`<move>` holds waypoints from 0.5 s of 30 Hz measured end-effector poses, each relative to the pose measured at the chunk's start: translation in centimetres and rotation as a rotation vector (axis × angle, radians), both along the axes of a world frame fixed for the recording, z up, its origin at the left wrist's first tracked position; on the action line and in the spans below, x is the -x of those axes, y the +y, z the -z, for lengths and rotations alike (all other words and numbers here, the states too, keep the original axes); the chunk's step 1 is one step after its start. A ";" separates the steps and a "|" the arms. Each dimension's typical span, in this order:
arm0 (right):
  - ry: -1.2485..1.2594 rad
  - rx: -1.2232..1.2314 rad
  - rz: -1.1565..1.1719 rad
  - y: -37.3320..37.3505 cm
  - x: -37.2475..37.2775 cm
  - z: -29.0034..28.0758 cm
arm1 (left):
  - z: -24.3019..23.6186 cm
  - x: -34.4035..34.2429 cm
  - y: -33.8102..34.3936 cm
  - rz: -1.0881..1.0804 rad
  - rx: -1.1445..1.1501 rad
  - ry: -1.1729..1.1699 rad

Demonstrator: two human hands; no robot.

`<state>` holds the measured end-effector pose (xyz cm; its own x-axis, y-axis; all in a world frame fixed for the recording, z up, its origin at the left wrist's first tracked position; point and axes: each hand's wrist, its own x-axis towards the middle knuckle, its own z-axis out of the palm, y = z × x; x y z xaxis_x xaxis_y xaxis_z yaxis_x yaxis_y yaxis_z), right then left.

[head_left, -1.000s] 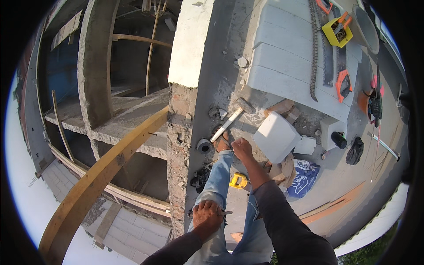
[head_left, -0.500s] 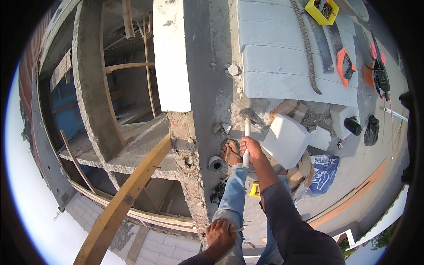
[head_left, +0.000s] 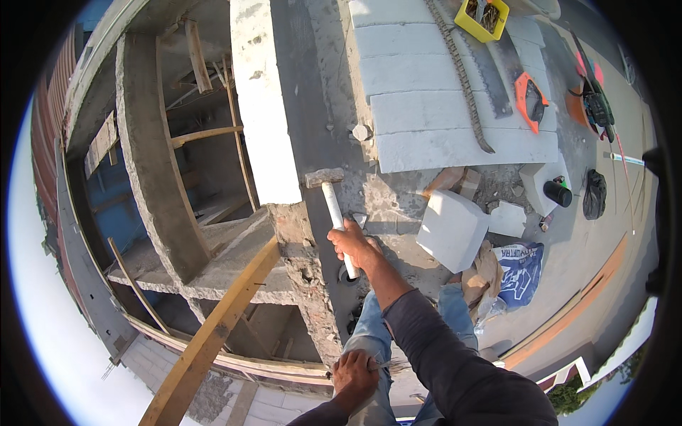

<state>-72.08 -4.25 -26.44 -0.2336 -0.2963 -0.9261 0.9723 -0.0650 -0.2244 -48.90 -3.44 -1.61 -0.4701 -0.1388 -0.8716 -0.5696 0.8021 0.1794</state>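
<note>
The right hand (head_left: 353, 243) was closed firmly around the white handle of a hammer (head_left: 332, 202), whose head lay over the grey concrete strip (head_left: 309, 99) beside a white-topped wall (head_left: 263, 92); contact between head and surface could not be determined. The left hand (head_left: 355, 375) rested on the left knee, its fingers curled around a slim grey rod (head_left: 381, 365), the grip partly hidden. The wall's lower section exposed rough, broken masonry (head_left: 302, 248), against whose edge a timber beam (head_left: 213, 323) ended. Left of the wall, a concrete frame (head_left: 150, 149) enclosed shaded openings with wooden props. To the right, rows of white blocks (head_left: 419, 106) supported a ribbed bar (head_left: 462, 78), an orange-handled saw (head_left: 531, 103) and a yellow container (head_left: 472, 25). A loose white block (head_left: 451, 231) stood amid rubble, near a blue sack (head_left: 521, 277).
</note>
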 end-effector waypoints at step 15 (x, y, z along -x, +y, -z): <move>-0.014 -0.100 -0.121 -3.0 4.0 -2.3 | -0.4 1.9 -1.2 0.063 -0.025 -0.014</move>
